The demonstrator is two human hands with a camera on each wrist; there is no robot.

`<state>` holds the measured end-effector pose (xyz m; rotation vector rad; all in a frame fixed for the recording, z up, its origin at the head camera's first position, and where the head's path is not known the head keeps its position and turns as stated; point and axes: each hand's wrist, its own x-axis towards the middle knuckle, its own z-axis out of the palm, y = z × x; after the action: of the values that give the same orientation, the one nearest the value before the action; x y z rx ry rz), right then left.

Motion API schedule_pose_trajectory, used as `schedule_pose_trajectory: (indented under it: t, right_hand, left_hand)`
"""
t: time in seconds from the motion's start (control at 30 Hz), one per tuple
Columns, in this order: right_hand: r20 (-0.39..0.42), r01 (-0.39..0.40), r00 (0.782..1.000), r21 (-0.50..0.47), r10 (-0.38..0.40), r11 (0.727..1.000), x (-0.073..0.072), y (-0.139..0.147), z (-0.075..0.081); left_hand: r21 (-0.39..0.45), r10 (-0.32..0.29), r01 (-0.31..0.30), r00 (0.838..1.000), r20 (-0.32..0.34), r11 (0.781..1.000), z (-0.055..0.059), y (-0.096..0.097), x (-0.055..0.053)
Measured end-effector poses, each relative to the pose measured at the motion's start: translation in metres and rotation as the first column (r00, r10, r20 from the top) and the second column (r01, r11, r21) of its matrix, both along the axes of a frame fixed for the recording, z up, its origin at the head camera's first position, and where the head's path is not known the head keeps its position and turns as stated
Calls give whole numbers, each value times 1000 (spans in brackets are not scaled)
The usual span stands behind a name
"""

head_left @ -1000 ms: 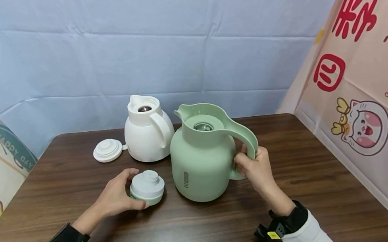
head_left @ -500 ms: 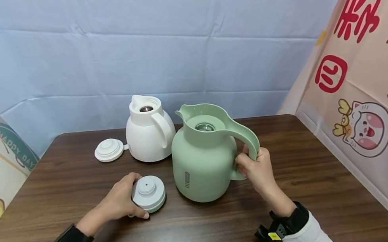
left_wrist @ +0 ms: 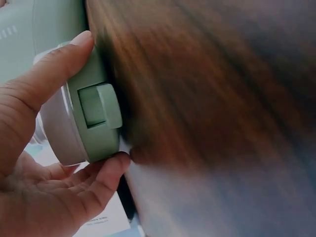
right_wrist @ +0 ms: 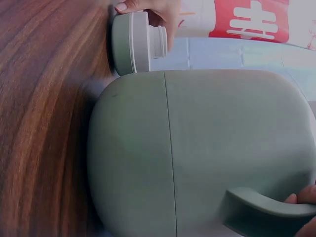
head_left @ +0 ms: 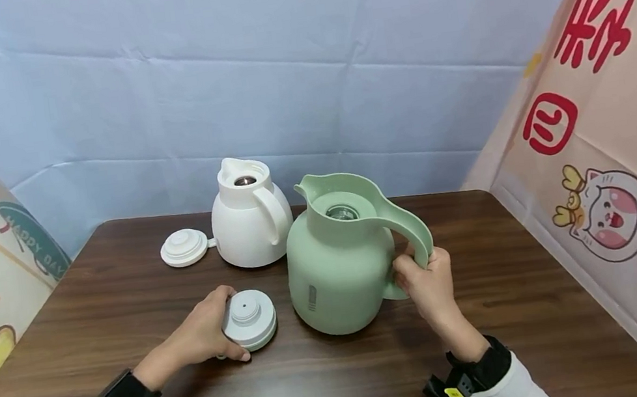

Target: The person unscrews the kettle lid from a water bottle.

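My left hand (head_left: pixel 205 329) holds a round lid (head_left: pixel 249 317) between thumb and fingers, its pale stopper side facing up and its green side down at the table. A green tab (left_wrist: pixel 100 105) shows in the rim of the lid in the left wrist view. To the right stands a large green insulated jug (head_left: pixel 336 275), upright, its mouth uncovered. My right hand (head_left: pixel 429 281) grips the lower part of the jug's handle (head_left: pixel 407 228), fingers curled round it. In the right wrist view the green jug (right_wrist: pixel 197 143) fills most of the picture, with the lid beyond it.
A smaller white insulated jug (head_left: pixel 251 226) stands behind, its mouth uncovered. Beside it on the left lies a white lid (head_left: pixel 184 247). All of this is on a dark wooden table (head_left: pixel 340 392), with a pale blue cloth (head_left: pixel 258 87) hanging behind its far edge.
The lid in my left hand has tipped from a tilt to lying flat, stopper side up, slightly nearer me. My right hand keeps its grip on the jug's handle; the view has shifted a little.
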<state>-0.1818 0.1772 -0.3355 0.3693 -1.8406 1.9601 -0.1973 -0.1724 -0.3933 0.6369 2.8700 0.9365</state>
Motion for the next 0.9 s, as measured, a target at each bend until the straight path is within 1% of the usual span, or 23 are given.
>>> schedule_pose_trajectory:
  t: [0.17, 0.27, 0.43, 0.6, 0.73, 0.9]
  right_hand:
    - [-10, 107, 994, 8, -107, 994, 2, 1, -3]
    - [-28, 149, 989, 14, -148, 989, 1, 1, -5]
    - [-30, 155, 987, -23, -156, 988, -1, 4, -6]
    - [-40, 152, 987, -64, -154, 986, -3, 5, -5]
    - [-39, 157, 986, -60, -160, 986, -6, 5, -3]
    - [-22, 193, 981, -37, -194, 980, -11, 8, -1]
  left_hand:
    - [-25, 5, -4, 999, 34, 1000, 0, 9, 0]
    - [-33, 5, -4, 999, 42, 999, -2, 15, 1]
    - [-40, 9, -8, 999, 36, 999, -3, 24, 1]
    - [-29, 22, -21, 1000, 22, 999, -2, 32, -1]
    - [-34, 29, -29, 1000, 3, 999, 0, 36, -3]
    - [-34, 36, -36, 999, -3, 999, 1, 40, -6]
